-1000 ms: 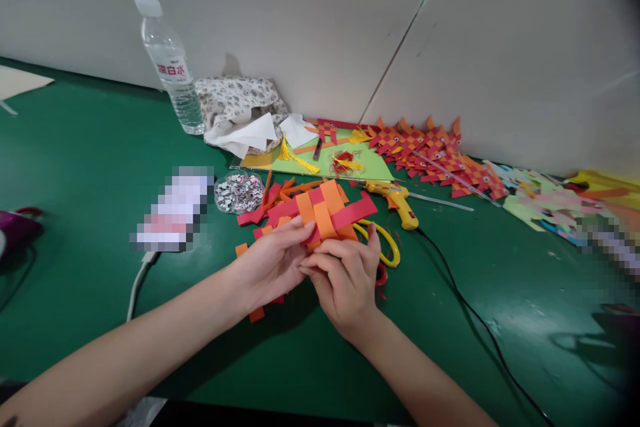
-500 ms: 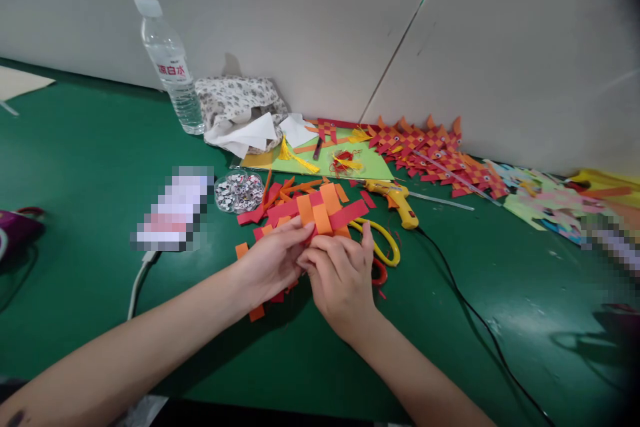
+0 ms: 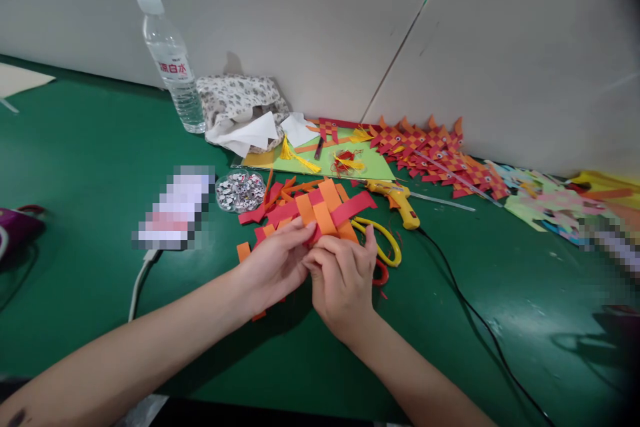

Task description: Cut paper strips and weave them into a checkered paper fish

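Observation:
A weave of red and orange paper strips (image 3: 320,208) lies just in front of me on the green table (image 3: 90,167). My left hand (image 3: 274,263) pinches its near edge with thumb and fingers closed on the strips. My right hand (image 3: 343,277) curls its fingers over the same edge, touching the left hand. Loose strip ends (image 3: 243,251) stick out to the left under my left wrist. Yellow-handled scissors (image 3: 385,240) lie right beside my right hand.
A yellow glue gun (image 3: 400,203) with a black cord (image 3: 480,320) lies right of the weave. A dish of googly eyes (image 3: 240,191), a water bottle (image 3: 173,67), a patterned pouch (image 3: 240,103), a green sheet (image 3: 345,163) and finished woven paper fish (image 3: 435,150) line the wall.
Both hands have shifted slightly on the weave's near edge, and the strips have tilted and settled a little; the weave stays in the same place.

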Tool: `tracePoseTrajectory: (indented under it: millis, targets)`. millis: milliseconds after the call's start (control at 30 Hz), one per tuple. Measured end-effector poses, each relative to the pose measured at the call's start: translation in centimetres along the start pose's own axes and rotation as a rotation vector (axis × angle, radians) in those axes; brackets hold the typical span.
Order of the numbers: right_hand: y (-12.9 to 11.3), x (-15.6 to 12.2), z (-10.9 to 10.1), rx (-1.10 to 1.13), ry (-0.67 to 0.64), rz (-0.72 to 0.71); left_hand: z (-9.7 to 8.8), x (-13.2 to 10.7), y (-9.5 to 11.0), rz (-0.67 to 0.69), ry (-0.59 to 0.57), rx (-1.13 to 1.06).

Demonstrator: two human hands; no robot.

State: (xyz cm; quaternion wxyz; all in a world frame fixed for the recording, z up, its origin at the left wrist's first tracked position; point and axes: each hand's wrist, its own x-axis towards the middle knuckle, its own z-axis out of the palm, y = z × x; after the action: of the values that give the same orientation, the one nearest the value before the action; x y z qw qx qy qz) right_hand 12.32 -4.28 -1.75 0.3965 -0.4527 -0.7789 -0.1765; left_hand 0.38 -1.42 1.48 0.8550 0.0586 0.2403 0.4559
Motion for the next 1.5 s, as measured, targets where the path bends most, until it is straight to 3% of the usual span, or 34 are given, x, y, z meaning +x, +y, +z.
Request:
tracePoseTrajectory:
  millis: [200, 533, 1100, 1500]
  targets:
    - [0.6, 0.5, -0.8, 0.142, 0.03, -0.001, 0.2, 0.0, 0.2, 0.033, -0.076, 0.042]
    - [1.6, 0.8, -0.9, 0.225, -0.132, -0.053, 0.0, 0.0, 0.0, 0.014, -0.082, 0.051]
    - [1.1, 0.2, -0.5, 0.068, -0.104, -0.148, 0.1, 0.1, 0.1, 0.0, -0.013, 0.022]
    - [0.8, 0.3, -0.4, 0.11, -0.176, -0.06, -0.4, 0.3, 0.1, -0.003, -0.082, 0.042]
